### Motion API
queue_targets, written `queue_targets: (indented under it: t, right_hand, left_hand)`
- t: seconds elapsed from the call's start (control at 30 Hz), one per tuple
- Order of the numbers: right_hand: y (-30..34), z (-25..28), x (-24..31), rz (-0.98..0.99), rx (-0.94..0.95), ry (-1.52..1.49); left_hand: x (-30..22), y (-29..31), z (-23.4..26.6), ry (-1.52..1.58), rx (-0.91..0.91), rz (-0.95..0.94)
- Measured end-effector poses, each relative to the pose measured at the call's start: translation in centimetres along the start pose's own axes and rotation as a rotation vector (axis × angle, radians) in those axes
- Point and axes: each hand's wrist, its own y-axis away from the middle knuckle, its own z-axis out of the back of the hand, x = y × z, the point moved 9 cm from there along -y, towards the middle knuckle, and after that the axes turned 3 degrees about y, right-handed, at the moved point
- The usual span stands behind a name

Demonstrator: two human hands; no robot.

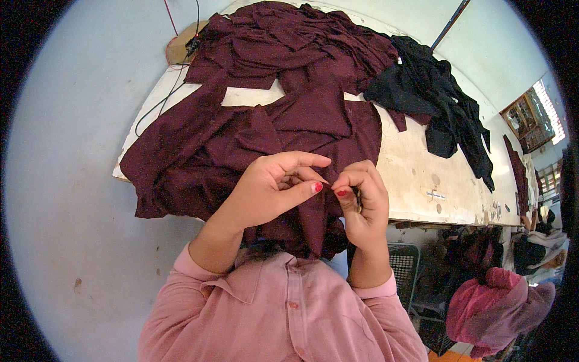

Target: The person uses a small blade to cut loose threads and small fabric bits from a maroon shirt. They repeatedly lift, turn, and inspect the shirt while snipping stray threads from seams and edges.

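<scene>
At the near table edge, under both hands: a wide, rumpled spread of dark maroon cloth [199, 142], part of it hanging over the edge toward the wearer's lap.
Left hand: the left hand [271, 181] is above the maroon cloth, index finger stretched out, thumb a moderate gap below it; I cannot tell whether anything is between the fingers.
Right hand: the right hand [368, 208] is just beside the left fingertips, thumb and index tips narrow, nearly together; something small and dark shows by its palm, too unclear to name.
Shirt: pink, buttoned, long-sleeved shirt [271, 301] on the wearer.
Table: pale, stained, flat-topped table [416, 175].
Far side: a large, folded heap of dark maroon fabric [289, 48]; right of it, a crumpled black fabric pile [446, 102].
Far left corner: a brown block [179, 48] near a thin black cable [158, 111].
Lower right: a bundled pink and mauve cloth [491, 311].
</scene>
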Motion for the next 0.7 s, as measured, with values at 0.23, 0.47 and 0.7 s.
queue_targets:
  t: [0.23,0.47,0.7]
  right_hand:
    - [0.5,2.0,-0.9,-0.063,-0.108,-0.077]
    - [0.8,0.7,0.7,-0.018,-0.094,0.162]
    - [0.8,-0.7,1.8,0.216,-0.037,0.494]
  left_hand:
    - [0.4,0.4,0.9,0.057,-0.021,0.031]
    - [1.1,0.6,0.7,0.074,-0.033,0.047]
    - [0.1,0.7,0.5,-0.275,-0.106,0.004]
